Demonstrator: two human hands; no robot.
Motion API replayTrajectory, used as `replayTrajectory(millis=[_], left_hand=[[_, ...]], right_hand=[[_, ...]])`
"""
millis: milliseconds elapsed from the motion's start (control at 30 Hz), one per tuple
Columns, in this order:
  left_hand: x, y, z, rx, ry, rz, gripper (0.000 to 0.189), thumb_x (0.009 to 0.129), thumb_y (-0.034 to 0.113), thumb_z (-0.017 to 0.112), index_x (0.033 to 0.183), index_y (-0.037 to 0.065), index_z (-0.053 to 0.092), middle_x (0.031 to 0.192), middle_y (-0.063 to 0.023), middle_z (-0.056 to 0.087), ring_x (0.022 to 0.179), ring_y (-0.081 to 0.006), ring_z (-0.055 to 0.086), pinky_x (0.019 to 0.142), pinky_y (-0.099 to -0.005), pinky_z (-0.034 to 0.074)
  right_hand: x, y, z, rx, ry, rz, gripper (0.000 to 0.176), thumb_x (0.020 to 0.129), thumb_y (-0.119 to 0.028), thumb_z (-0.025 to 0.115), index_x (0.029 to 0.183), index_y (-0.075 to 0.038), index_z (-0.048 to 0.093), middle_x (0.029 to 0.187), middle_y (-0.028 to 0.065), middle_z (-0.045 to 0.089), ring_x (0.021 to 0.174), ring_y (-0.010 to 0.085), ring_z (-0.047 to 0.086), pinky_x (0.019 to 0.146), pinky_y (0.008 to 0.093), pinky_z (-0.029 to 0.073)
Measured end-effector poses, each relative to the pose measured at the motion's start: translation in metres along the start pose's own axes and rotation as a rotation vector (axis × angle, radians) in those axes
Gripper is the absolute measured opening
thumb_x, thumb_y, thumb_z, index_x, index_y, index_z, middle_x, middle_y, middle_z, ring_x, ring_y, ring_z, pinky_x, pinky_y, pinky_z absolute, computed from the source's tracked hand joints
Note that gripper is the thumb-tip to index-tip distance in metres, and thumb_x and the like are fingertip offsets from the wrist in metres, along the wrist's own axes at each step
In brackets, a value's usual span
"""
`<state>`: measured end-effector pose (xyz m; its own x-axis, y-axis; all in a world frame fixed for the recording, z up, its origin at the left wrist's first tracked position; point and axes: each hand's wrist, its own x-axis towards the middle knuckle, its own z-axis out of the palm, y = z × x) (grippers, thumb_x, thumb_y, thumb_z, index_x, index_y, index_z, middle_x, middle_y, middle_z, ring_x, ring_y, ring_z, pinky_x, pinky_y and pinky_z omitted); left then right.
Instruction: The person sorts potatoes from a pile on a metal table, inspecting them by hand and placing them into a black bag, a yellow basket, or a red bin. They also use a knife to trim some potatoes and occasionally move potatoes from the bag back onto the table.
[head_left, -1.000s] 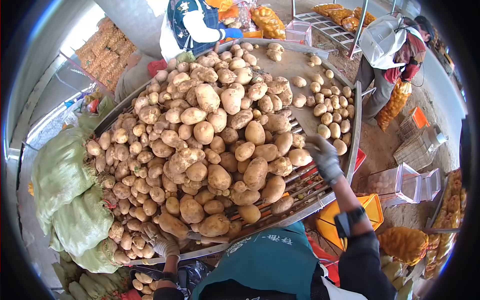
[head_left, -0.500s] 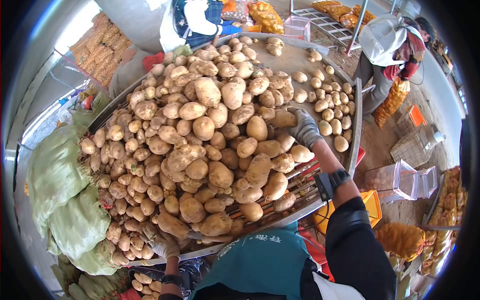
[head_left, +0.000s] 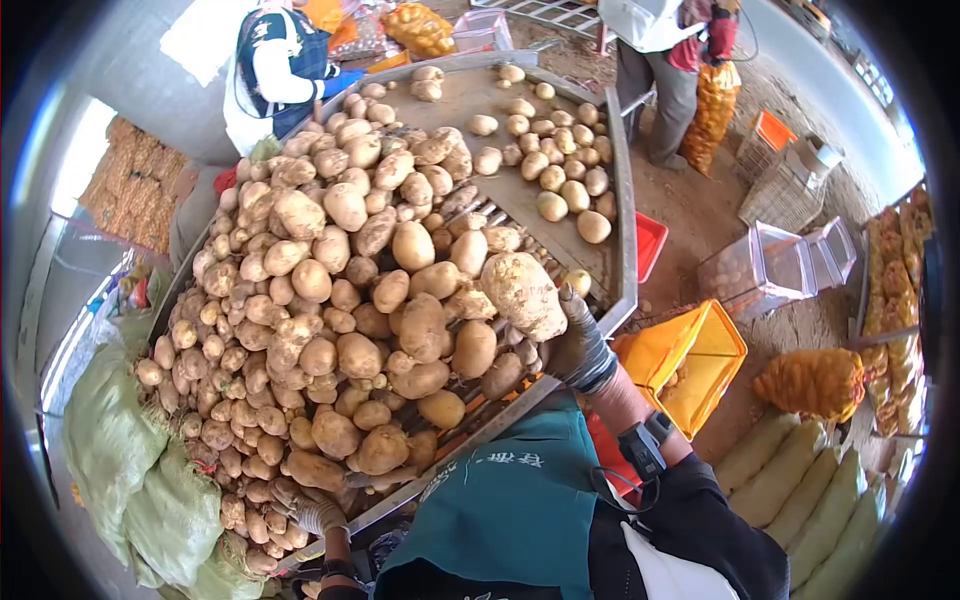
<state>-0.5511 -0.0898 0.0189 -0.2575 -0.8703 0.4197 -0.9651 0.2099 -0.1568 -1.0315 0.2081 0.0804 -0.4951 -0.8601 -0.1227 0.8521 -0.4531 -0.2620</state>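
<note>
My right hand [head_left: 580, 345], in a grey dirty glove, grips a large knobby potato [head_left: 522, 296] at the right side of the heap, near the table's front edge. At the lower left, my left hand [head_left: 312, 508], also gloved, lies against the heap with its fingers stretched out over small potatoes; its fingertips blend in with them. A big heap of soil-marked potatoes [head_left: 357, 355] covers most of the metal-rimmed sorting table [head_left: 628, 200]. Slatted bars [head_left: 545, 262] show beneath the held potato. Smaller potatoes [head_left: 551, 178] lie loose on the flat board beyond.
Green sacks [head_left: 180, 515] lean at the left. A yellow crate [head_left: 700, 350] and a red bin [head_left: 650, 245] stand right of the table, with clear plastic baskets [head_left: 755, 265] farther off. Two people work beyond, one with a blue glove [head_left: 343, 82], one near a filled net sack [head_left: 712, 115].
My right hand has come back toward me from the heap's far right and now holds a large potato. My left hand stays at the lower left. The camera view has swung right.
</note>
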Motion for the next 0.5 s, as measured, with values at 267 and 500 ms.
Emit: replayTrajectory(millis=[267, 500], left_hand=[[0.005, 0.001, -0.001, 0.008, 0.018, 0.045, 0.058, 0.099, 0.035, 0.042, 0.15, 0.008, 0.033, 0.158, -0.0143, 0.029, 0.146, -0.0387, 0.02, 0.12, -0.045, 0.019], [0.008, 0.009, 0.004, 0.007, 0.017, 0.068, 0.058, 0.1, 0.035, 0.041, 0.15, 0.008, 0.033, 0.157, -0.0145, 0.03, 0.146, -0.0385, 0.021, 0.12, -0.0452, 0.019]], right_hand=[[-0.055, -0.005, -0.029, 0.079, 0.025, -0.01, 0.071, 0.087, -0.06, 0.06, 0.132, -0.006, 0.05, 0.103, 0.016, 0.068, 0.078, 0.0252, 0.07, 0.054, 0.0317, 0.057], [-0.19, -0.061, -0.129, -0.138, 0.865, -0.431, 0.064, 0.083, -0.062, 0.066, 0.116, -0.007, 0.057, 0.086, 0.0101, 0.065, 0.064, 0.0201, 0.062, 0.052, 0.0316, 0.052]])
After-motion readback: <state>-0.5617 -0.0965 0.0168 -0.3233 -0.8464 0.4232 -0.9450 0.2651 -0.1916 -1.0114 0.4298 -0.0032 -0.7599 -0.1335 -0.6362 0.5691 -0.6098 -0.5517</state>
